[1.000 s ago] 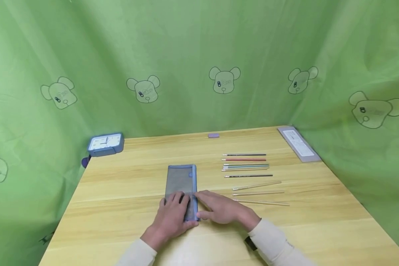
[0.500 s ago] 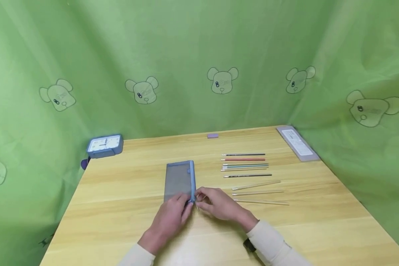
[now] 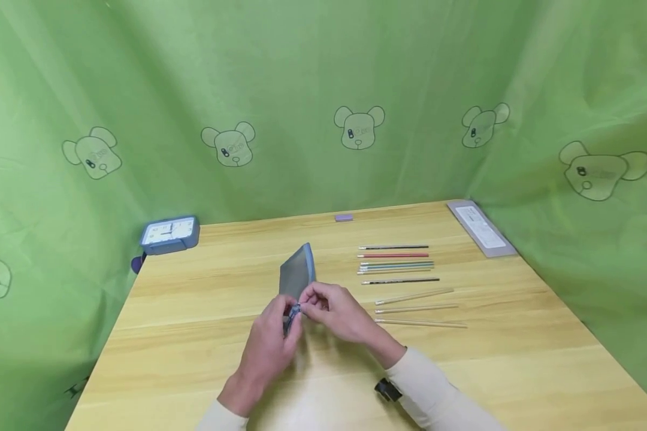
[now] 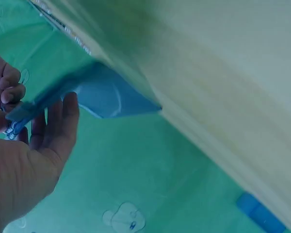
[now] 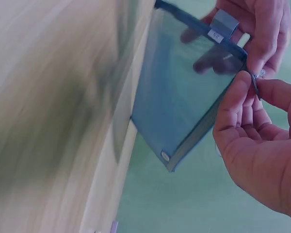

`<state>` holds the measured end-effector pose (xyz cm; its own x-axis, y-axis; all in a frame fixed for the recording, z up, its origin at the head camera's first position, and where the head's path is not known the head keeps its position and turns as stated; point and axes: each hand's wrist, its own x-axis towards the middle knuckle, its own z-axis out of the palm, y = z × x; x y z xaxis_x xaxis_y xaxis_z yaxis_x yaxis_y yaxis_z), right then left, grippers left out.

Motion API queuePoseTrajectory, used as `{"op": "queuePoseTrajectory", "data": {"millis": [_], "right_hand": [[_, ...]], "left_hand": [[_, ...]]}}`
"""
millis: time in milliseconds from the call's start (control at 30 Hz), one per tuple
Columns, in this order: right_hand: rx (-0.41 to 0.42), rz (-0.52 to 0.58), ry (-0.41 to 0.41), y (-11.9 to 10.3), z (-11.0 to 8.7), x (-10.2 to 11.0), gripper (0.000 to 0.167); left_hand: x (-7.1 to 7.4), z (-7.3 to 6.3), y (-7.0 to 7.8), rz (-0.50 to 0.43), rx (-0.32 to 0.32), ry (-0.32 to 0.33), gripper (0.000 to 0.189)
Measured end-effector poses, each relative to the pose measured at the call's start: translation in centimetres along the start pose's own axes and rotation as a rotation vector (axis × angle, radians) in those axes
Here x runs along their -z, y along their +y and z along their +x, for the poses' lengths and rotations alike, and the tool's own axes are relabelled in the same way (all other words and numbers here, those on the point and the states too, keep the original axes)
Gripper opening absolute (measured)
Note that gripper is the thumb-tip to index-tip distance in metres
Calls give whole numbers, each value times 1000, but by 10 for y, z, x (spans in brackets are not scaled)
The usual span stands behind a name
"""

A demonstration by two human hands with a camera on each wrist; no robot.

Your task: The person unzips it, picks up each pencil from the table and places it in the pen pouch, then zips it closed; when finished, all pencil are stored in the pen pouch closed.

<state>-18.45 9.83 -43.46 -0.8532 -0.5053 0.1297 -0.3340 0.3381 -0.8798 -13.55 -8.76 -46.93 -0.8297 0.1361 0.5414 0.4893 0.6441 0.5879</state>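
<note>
A blue-edged mesh zipper pouch (image 3: 296, 274) is tilted up over the table, its near end raised in both hands. My left hand (image 3: 264, 344) grips that near end, thumb on one side and fingers behind the mesh (image 5: 184, 87). At the pouch's corner, my right hand (image 3: 342, 312) pinches the small dark zipper pull (image 5: 256, 87) between thumb and forefinger. The far corner of the pouch (image 4: 119, 97) points down to the tabletop in the left wrist view. A little tag with print (image 5: 216, 36) shows on the blue edging.
Several pencils (image 3: 399, 280) lie in rows right of the hands. A blue clock (image 3: 169, 234) stands at the back left, a purple eraser (image 3: 343, 218) at the back edge, and a flat grey-purple case with a white label (image 3: 481, 227) at the right. Green curtain (image 3: 296, 72) surrounds the wooden table (image 3: 205, 299).
The pouch lay flat with both hands on it. The hands then took its near corner, lifted that end and tilted it up. The right fingers went from straight to pinching the zipper pull.
</note>
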Motion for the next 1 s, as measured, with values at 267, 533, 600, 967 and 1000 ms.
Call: {"op": "queuePoseTrajectory", "data": {"millis": [267,533,600,967,1000], "right_hand": [[-9,26,70,-4,8,-8,7],[85,-45,38,-5,15,-11,7],[106,-101,48,-6,18,-12,7],[58,-254,148,9,36,23,7],[44,-271,162,13,39,29,8]], "left_hand": [[3,0,-2,-12,12,102,11],[4,-9,-7,-31,10,177,9],[8,-11,-8,-28,21,176,9],[37,-18,-12,1,48,169,12],[40,-18,-13,3,61,163,12]]}}
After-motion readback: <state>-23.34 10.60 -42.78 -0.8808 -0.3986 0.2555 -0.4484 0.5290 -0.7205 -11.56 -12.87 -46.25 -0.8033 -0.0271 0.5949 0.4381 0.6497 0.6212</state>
